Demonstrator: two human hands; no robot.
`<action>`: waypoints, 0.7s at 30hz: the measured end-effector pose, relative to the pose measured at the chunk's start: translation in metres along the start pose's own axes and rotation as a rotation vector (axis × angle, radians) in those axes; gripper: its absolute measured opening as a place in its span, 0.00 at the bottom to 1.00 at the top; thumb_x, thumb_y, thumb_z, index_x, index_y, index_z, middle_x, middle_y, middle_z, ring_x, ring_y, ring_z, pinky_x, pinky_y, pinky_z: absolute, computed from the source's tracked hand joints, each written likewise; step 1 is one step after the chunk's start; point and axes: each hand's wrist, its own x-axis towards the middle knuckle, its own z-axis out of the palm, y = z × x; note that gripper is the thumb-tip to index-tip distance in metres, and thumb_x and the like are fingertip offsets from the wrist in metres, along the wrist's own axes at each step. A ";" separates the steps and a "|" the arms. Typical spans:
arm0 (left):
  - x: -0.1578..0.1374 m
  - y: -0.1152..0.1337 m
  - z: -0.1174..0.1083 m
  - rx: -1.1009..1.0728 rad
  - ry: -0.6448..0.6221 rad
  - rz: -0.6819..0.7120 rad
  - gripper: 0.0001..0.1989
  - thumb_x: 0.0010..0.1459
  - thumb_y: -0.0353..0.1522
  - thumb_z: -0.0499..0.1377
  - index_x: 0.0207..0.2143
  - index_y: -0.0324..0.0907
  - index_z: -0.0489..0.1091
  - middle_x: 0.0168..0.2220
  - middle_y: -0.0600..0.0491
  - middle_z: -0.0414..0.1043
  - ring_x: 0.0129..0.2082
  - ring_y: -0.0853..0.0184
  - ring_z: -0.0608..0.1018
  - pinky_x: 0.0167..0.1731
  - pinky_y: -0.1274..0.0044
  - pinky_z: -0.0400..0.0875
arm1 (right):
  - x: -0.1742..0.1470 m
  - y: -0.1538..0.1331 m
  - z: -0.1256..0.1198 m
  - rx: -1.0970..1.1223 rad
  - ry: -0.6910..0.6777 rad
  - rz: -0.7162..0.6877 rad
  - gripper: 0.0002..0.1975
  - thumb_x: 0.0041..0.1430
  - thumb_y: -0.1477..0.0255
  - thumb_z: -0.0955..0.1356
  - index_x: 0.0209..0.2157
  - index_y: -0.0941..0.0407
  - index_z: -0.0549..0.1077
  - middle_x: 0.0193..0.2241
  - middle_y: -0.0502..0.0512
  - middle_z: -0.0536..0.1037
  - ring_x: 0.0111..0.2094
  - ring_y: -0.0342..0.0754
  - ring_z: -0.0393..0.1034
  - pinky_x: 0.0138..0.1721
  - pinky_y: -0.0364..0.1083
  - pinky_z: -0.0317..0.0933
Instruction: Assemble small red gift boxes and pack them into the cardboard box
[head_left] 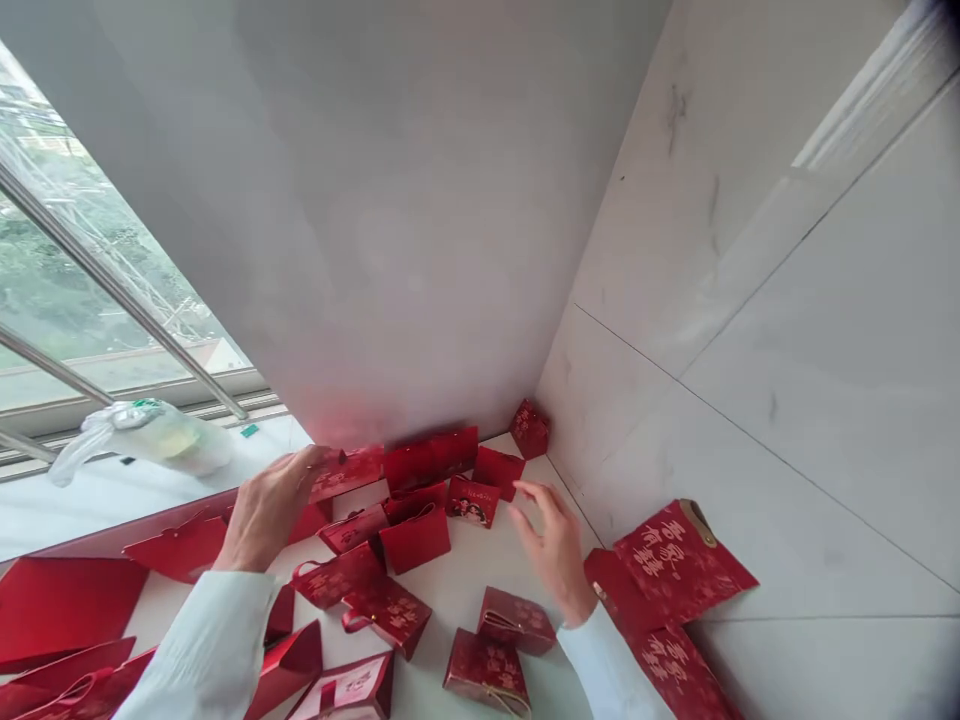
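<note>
My left hand (266,510) reaches over the back row, its fingers closed at the upper edge of a red gift box (356,472) with pale printing; the fingertips are partly hidden. My right hand (553,545) is open, thumb and forefinger apart, with the forefinger close to the corner of a small plain red box (496,470). Beside that box stands a small red box with printed cartoon figures (472,502). A long red box (431,458) leans along the wall between my hands. In front of it are a plain red box (415,540) and several more with ribbons.
Two small red boxes with gold cords (487,668) lie near the front. Red gift bags with gold lettering (664,565) rest at right by the marble wall (787,450). A knotted plastic bag (161,440) sits on the windowsill at left, near metal bars (142,305).
</note>
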 end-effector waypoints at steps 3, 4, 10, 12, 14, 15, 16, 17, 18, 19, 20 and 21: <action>-0.008 0.054 -0.037 -0.081 0.178 0.264 0.14 0.65 0.37 0.45 0.42 0.44 0.68 0.39 0.53 0.74 0.36 0.69 0.75 0.37 0.80 0.68 | 0.020 -0.048 0.006 0.078 -0.140 -0.169 0.35 0.51 0.68 0.71 0.59 0.53 0.57 0.56 0.58 0.64 0.58 0.52 0.57 0.57 0.53 0.56; -0.011 0.074 -0.043 -0.140 0.205 0.356 0.12 0.65 0.36 0.47 0.42 0.44 0.68 0.39 0.53 0.74 0.38 0.69 0.75 0.40 0.79 0.69 | 0.024 -0.057 0.005 0.101 -0.186 -0.194 0.37 0.50 0.68 0.72 0.60 0.52 0.56 0.57 0.57 0.63 0.58 0.52 0.56 0.58 0.53 0.55; -0.020 0.173 -0.016 -0.379 0.082 0.580 0.13 0.64 0.29 0.48 0.46 0.44 0.69 0.45 0.52 0.74 0.49 0.66 0.73 0.49 0.75 0.69 | -0.003 -0.037 -0.029 0.215 -0.133 0.054 0.10 0.54 0.71 0.69 0.40 0.51 0.76 0.40 0.48 0.78 0.43 0.46 0.70 0.48 0.45 0.62; -0.027 0.189 0.000 -0.373 0.029 0.509 0.17 0.65 0.31 0.47 0.54 0.46 0.64 0.54 0.50 0.68 0.56 0.63 0.68 0.52 0.70 0.68 | -0.022 -0.006 -0.040 0.145 0.054 0.207 0.10 0.56 0.70 0.68 0.40 0.52 0.76 0.41 0.51 0.78 0.43 0.48 0.70 0.46 0.46 0.63; -0.038 0.188 0.014 -0.355 -0.031 0.410 0.19 0.65 0.34 0.47 0.57 0.48 0.61 0.59 0.50 0.61 0.57 0.62 0.66 0.52 0.69 0.69 | -0.031 0.033 -0.041 0.048 0.241 0.384 0.14 0.57 0.66 0.65 0.43 0.55 0.75 0.41 0.56 0.78 0.41 0.51 0.71 0.41 0.47 0.64; -0.046 0.182 0.019 -0.348 -0.068 0.361 0.19 0.65 0.35 0.47 0.57 0.49 0.61 0.59 0.50 0.60 0.56 0.63 0.68 0.51 0.71 0.70 | -0.030 0.053 -0.038 -0.008 0.291 0.473 0.16 0.57 0.65 0.65 0.44 0.57 0.75 0.40 0.59 0.78 0.41 0.53 0.72 0.40 0.47 0.64; -0.055 0.171 0.025 -0.342 -0.101 0.317 0.18 0.65 0.37 0.47 0.55 0.48 0.63 0.58 0.50 0.62 0.53 0.64 0.71 0.49 0.73 0.71 | -0.026 0.074 -0.033 -0.064 0.318 0.555 0.17 0.57 0.65 0.65 0.43 0.59 0.75 0.40 0.61 0.78 0.40 0.54 0.72 0.40 0.48 0.63; -0.066 0.158 0.030 -0.332 -0.136 0.276 0.18 0.65 0.38 0.46 0.53 0.48 0.66 0.55 0.49 0.66 0.50 0.65 0.74 0.46 0.75 0.73 | -0.018 0.092 -0.026 -0.094 0.328 0.608 0.17 0.56 0.65 0.65 0.43 0.61 0.75 0.40 0.63 0.78 0.41 0.56 0.72 0.40 0.49 0.63; -0.078 0.141 0.034 -0.319 -0.175 0.241 0.18 0.65 0.39 0.46 0.50 0.47 0.69 0.51 0.50 0.70 0.47 0.65 0.76 0.43 0.77 0.74 | -0.009 0.110 -0.017 -0.116 0.331 0.652 0.18 0.56 0.66 0.65 0.43 0.62 0.75 0.40 0.66 0.78 0.42 0.57 0.72 0.41 0.50 0.62; -0.091 0.124 0.038 -0.304 -0.204 0.209 0.19 0.65 0.41 0.45 0.46 0.46 0.71 0.47 0.50 0.74 0.43 0.66 0.78 0.39 0.79 0.75 | 0.002 0.125 -0.008 -0.129 0.333 0.691 0.17 0.57 0.67 0.65 0.43 0.63 0.75 0.40 0.67 0.78 0.42 0.58 0.71 0.42 0.50 0.62; -0.105 0.106 0.041 -0.288 -0.231 0.177 0.20 0.64 0.42 0.44 0.43 0.46 0.73 0.43 0.50 0.76 0.39 0.66 0.79 0.36 0.80 0.75 | 0.012 0.138 0.001 -0.133 0.333 0.727 0.17 0.57 0.67 0.65 0.43 0.63 0.74 0.41 0.67 0.77 0.42 0.57 0.71 0.43 0.51 0.62; -0.121 0.090 0.043 -0.273 -0.239 0.141 0.22 0.64 0.44 0.44 0.41 0.46 0.74 0.40 0.51 0.78 0.37 0.66 0.80 0.33 0.81 0.75 | 0.022 0.148 0.010 -0.140 0.331 0.768 0.16 0.58 0.67 0.65 0.44 0.62 0.74 0.41 0.65 0.77 0.42 0.55 0.71 0.44 0.51 0.62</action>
